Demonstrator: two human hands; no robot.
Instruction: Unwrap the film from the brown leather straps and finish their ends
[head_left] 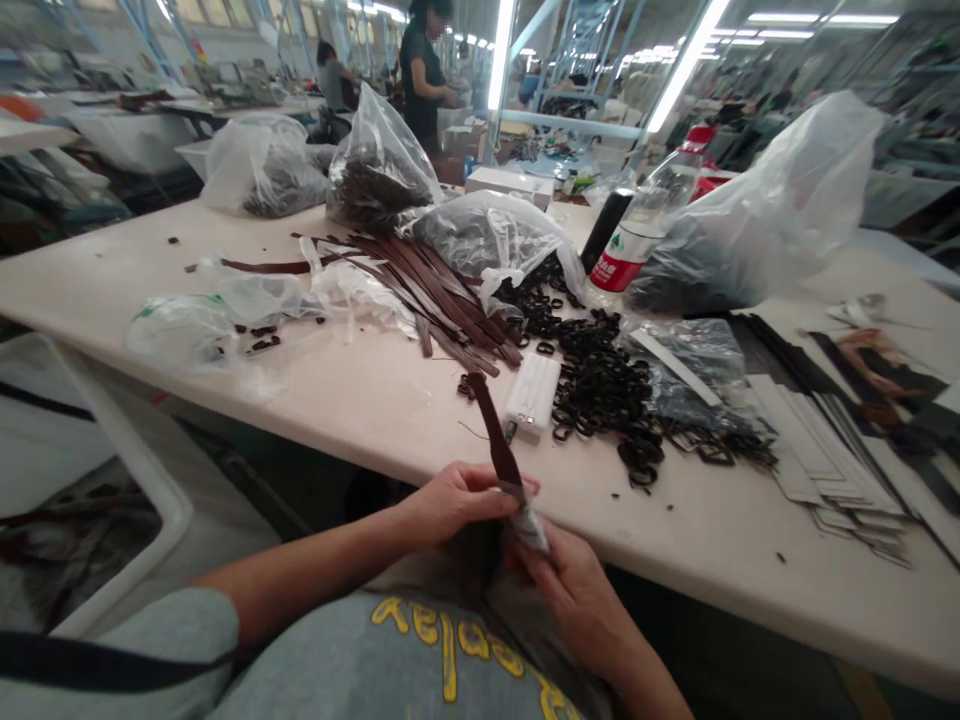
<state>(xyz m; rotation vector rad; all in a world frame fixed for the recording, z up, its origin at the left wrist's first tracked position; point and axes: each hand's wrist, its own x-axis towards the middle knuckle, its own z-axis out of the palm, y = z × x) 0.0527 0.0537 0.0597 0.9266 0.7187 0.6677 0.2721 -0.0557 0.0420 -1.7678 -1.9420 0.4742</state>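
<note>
Workshop lights blaze beyond our pale table, and we start at its left: a clear bag of dark pieces at the back, crumpled film nearer us with small brown bits beside it. Next comes a peaked plastic bag, then a person in a dark top standing farther back. Brown strips fan out towards us, and look, at the near edge our left hand has a dark brown strap pinched between thumb and fingers, its free end pointing at the pile! Our right hand clasps the whitish wrap at the strap's lower end. Just past them sits a white power bank, touching a sprawl of black loops. Behind, we spot a red-labelled bottle, a bulging translucent bag, and finally pale flat strips stacked at right.
</note>
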